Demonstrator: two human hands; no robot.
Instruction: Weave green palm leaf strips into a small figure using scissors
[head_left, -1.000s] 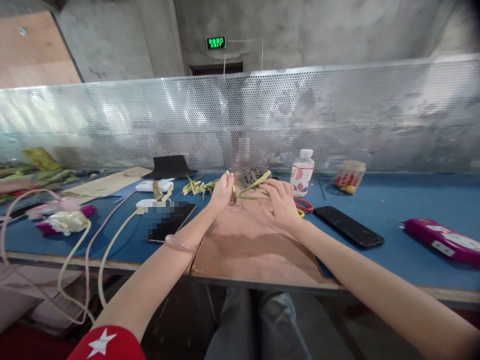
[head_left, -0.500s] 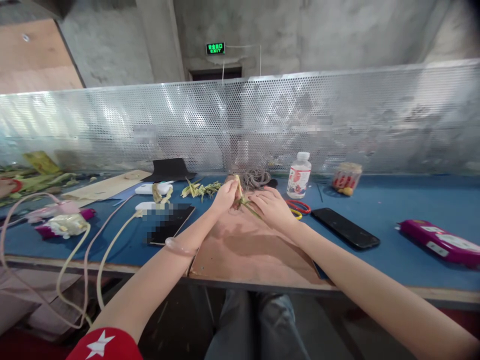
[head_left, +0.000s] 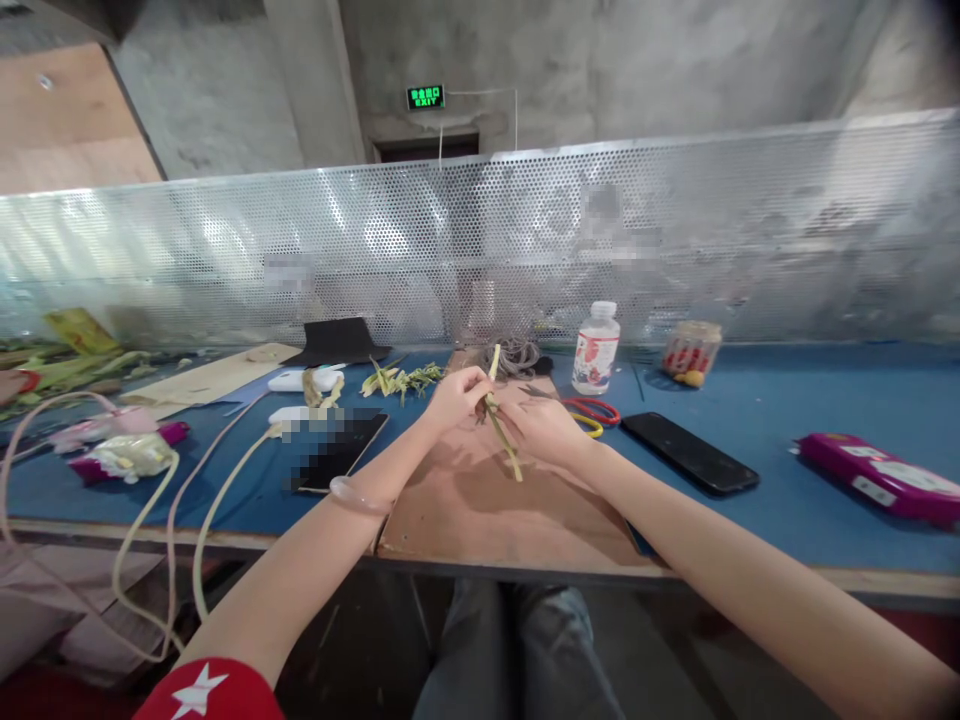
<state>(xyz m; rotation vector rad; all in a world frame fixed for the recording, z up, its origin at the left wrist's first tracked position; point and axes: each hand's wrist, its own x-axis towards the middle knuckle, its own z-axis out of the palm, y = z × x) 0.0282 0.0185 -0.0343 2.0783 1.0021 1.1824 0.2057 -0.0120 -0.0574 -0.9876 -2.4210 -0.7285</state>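
Above the brown board (head_left: pixel 480 525), my left hand (head_left: pixel 459 398) pinches a narrow yellow-green leaf-like strip (head_left: pixel 514 458) between thumb and fingers. One pale end of the strip sticks up past the fingertips; the other slants down toward me over the board. My right hand (head_left: pixel 544 428) meets it from the right, fingers bent and closed at the strip's middle, where a small greenish bunch shows. The right fingertips are partly hidden. Just behind the hands lies a coil of grey cord (head_left: pixel 514 357). A red loop (head_left: pixel 600 410) and a yellow loop (head_left: pixel 592 428) lie beside my right wrist.
A clear bottle (head_left: pixel 597 350), a lidded jar (head_left: pixel 691 352), a black phone (head_left: pixel 688 453) and a magenta case (head_left: pixel 877 478) stand or lie rightward. Leftward are yellow-green leafy pieces (head_left: pixel 401 380), a dark tablet-like slab (head_left: pixel 349 452) and trailing cables (head_left: pixel 199 545). A perforated metal screen (head_left: pixel 375 250) rises behind.
The strip has turned, so its lower end now hangs out toward me between my hands and its pale tip leans right. My right fingers have curled in closer; my left hand shifted slightly right.
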